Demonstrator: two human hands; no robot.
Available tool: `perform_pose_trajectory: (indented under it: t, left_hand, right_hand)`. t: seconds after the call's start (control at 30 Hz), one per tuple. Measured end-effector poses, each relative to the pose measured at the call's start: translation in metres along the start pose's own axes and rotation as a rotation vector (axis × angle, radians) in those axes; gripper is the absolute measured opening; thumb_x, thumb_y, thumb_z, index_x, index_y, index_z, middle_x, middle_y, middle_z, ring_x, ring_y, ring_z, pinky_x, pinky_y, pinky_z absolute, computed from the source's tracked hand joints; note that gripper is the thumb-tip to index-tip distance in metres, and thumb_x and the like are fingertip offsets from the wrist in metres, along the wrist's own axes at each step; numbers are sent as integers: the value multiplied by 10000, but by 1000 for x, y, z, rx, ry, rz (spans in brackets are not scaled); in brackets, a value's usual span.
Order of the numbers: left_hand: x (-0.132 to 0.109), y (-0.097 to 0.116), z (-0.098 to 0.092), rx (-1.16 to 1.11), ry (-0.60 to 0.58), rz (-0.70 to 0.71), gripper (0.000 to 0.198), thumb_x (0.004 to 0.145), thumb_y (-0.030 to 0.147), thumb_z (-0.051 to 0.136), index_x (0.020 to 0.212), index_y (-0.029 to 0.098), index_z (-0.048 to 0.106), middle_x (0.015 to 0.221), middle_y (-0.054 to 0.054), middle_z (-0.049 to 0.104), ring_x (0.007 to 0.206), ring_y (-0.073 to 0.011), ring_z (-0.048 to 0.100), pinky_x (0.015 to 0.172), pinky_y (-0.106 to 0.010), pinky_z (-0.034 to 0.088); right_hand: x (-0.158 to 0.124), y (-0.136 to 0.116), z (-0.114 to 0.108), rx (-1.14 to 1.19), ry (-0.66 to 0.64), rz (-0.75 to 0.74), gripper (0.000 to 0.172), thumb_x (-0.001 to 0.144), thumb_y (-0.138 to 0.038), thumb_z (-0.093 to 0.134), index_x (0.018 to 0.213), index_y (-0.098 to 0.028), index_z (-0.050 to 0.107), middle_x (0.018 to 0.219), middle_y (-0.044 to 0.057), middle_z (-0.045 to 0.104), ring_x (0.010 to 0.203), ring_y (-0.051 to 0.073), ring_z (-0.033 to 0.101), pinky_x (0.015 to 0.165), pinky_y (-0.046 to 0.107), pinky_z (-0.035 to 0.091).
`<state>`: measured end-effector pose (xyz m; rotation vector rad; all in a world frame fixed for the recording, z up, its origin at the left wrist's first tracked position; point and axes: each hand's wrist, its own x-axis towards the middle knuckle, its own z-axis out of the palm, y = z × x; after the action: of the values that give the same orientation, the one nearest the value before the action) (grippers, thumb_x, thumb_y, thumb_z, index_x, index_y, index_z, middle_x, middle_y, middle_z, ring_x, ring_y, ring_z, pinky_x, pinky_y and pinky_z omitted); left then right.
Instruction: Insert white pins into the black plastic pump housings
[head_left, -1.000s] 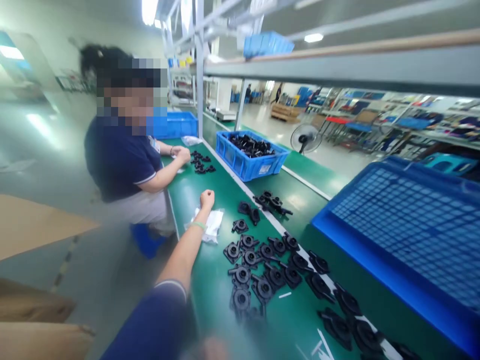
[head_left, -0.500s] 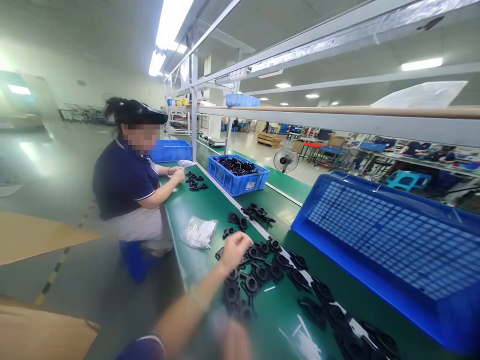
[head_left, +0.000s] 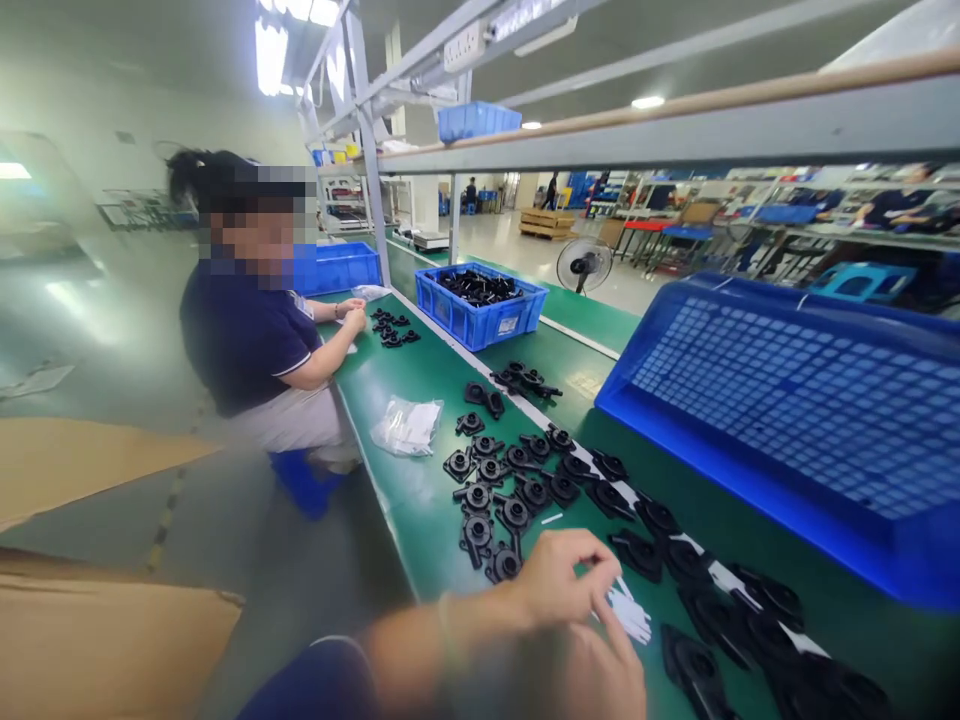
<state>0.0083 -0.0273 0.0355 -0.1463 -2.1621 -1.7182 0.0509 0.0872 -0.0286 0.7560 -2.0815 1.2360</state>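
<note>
My left hand (head_left: 559,580) is over the green worktop, its thumb and fingers curled together in a pinch. Just below, my right hand (head_left: 604,670) comes up from the bottom edge, partly blurred, and its fingers meet the left fingertips. Whatever is between the fingertips is too small to make out. Close beside them lies a small pile of white strips (head_left: 631,615). One loose white strip (head_left: 552,519) lies farther up. Several flat round black plastic parts (head_left: 516,514), each with a stub arm, are spread beyond my left hand. More black parts (head_left: 694,665) lie to the right.
A clear plastic bag (head_left: 409,427) lies near the left edge of the green worktop (head_left: 420,515). A blue crate (head_left: 480,325) holds black pieces. Another blue crate (head_left: 780,420) is tilted at right. A co-worker (head_left: 247,330) sits at left. Cardboard (head_left: 112,640) is at lower left.
My left hand has moved back from the black parts, down and right, to meet my right hand by the white strips. The view has tilted downward.
</note>
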Motion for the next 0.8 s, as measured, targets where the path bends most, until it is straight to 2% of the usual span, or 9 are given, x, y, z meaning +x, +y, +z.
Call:
perform_pose_trajectory:
  t: [0.13, 0.23, 0.3, 0.43, 0.53, 0.63, 0.73, 0.8]
  left_hand:
    - [16, 8, -21, -26, 181, -22, 171, 824, 210, 510, 732, 151, 642, 750, -17, 648, 726, -108, 573, 703, -211, 439]
    - [29, -4, -36, -60, 308, -43, 168, 842, 253, 524, 757, 155, 631, 728, -4, 633, 676, -88, 553, 660, -195, 436]
    - [37, -17, -42, -113, 361, -33, 172, 852, 278, 529, 771, 154, 618, 734, -4, 634, 684, -85, 564, 667, -192, 447]
    - [42, -35, -44, -174, 416, -58, 181, 855, 308, 542, 782, 153, 601, 757, -15, 645, 704, -89, 590, 666, -193, 465]
    - [40, -39, -42, -155, 378, -88, 184, 853, 310, 548, 773, 153, 601, 746, -16, 646, 692, -86, 589, 665, -192, 467]
    - [38, -44, -42, -120, 388, -89, 178, 851, 299, 550, 766, 153, 604, 742, -17, 641, 706, -88, 590, 682, -193, 467]
    - [37, -50, -46, -98, 437, -105, 172, 852, 287, 542, 770, 150, 604, 748, -19, 642, 721, -92, 592, 687, -194, 465]
    - [38, -52, -48, -90, 446, -124, 170, 852, 281, 537, 777, 145, 606, 749, -20, 643, 714, -90, 589, 675, -190, 461]
  right_hand:
    - [2, -49, 18, -30, -125, -15, 220, 882, -128, 497, 1074, -182, 590, 1365, 143, 446, 1187, 293, 507, 926, 464, 490]
    - [5, -73, 27, 37, -314, -24, 190, 877, -96, 488, 1034, -149, 581, 1448, 172, 328, 1244, 286, 453, 967, 440, 473]
    - [6, -81, 30, 114, -445, -6, 184, 884, -94, 469, 1024, -143, 577, 1430, 174, 363, 1231, 251, 470, 979, 401, 475]
    - [6, -88, 29, 293, -679, -71, 181, 898, -116, 442, 1011, -145, 580, 1254, 142, 561, 1196, 217, 500, 1006, 382, 466]
    - [7, -88, 27, 368, -675, -56, 195, 889, -102, 453, 1036, -153, 570, 1170, 116, 613, 1157, 210, 523, 996, 393, 470]
    - [10, -80, 23, 457, -627, -3, 241, 871, -64, 477, 1073, -171, 554, 1042, 73, 657, 1033, 176, 585, 918, 348, 507]
    - [18, -67, 16, 454, -539, 114, 227, 880, -61, 474, 1042, -190, 565, 982, 56, 663, 950, 160, 613, 846, 321, 517]
    - [29, -58, 11, 392, -456, 209, 181, 898, -89, 464, 1001, -191, 572, 1043, 74, 645, 991, 172, 606, 864, 337, 504]
